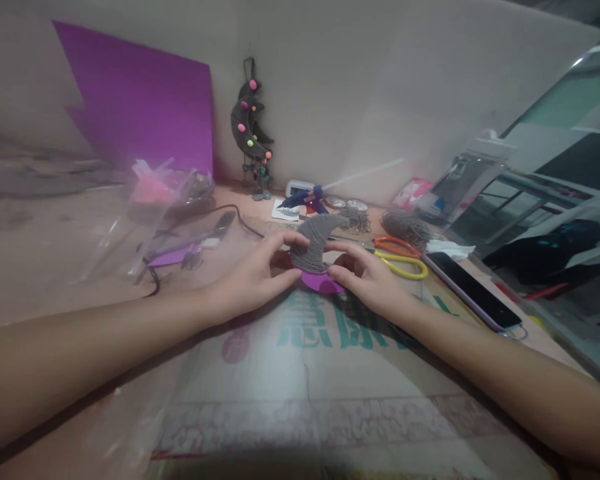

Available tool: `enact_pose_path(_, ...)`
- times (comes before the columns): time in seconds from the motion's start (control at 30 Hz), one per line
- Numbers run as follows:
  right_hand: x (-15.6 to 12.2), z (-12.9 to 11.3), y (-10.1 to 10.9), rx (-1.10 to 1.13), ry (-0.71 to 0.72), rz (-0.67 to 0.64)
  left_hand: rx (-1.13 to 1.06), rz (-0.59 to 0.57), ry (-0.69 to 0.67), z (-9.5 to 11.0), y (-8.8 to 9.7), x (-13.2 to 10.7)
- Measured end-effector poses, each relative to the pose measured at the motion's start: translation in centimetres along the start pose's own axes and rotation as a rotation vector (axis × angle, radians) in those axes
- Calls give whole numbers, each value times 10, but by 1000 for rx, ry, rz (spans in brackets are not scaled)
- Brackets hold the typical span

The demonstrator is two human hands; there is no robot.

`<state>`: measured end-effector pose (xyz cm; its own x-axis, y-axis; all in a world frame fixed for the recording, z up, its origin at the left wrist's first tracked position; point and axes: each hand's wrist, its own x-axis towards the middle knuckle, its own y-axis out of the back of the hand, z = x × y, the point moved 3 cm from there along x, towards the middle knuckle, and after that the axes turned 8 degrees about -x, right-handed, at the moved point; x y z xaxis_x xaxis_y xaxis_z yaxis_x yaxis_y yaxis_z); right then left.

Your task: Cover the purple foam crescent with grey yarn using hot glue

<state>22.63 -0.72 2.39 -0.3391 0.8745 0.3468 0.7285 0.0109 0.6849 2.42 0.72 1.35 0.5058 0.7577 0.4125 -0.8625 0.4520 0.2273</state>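
A crescent shape wrapped in grey yarn [311, 245] is between my hands at the middle of the view, its tip pointing up and right. Below its yarn a bare purple piece [323, 283] shows; whether the two are joined I cannot tell. My left hand [260, 275] grips the crescent's left side with bent fingers and thumb. On the other side, the thumb and fingers of my right hand [364, 275] pinch its lower right edge. Just behind lie scissors with orange and yellow handles [403, 265] and a blue glue gun [305, 199].
A phone [473, 291] and a ball of grey yarn [406, 227] lie at the right. Against the wall are a purple sheet [155, 107] and a hanging moon decoration [241, 127]. Clear plastic packaging [147, 200] and a black cable [239, 217] are at the left.
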Motion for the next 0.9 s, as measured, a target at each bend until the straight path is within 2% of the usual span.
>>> enact_pose_path(0.13,4,-5,2,-62,120,-6,62,2,-42,4,-1,-2)
enact_pose_path(0.23,3,-6,2,-60,153,-44,71,-4,-54,4,-1,-2)
enact_pose_path(0.4,-1,3,-5,193,8,-85,45,-3,-35,2,-2,-1)
enact_pose_path(0.53,0,5,-9,374,-27,-135,21,-4,-11,0,-2,-1)
enact_pose_path(0.67,0,5,-7,356,-88,-140,-5,5,1,-2,-1,-1)
enact_pose_path(0.9,2,3,-3,209,-95,-109,-124,8,55,-5,-2,3)
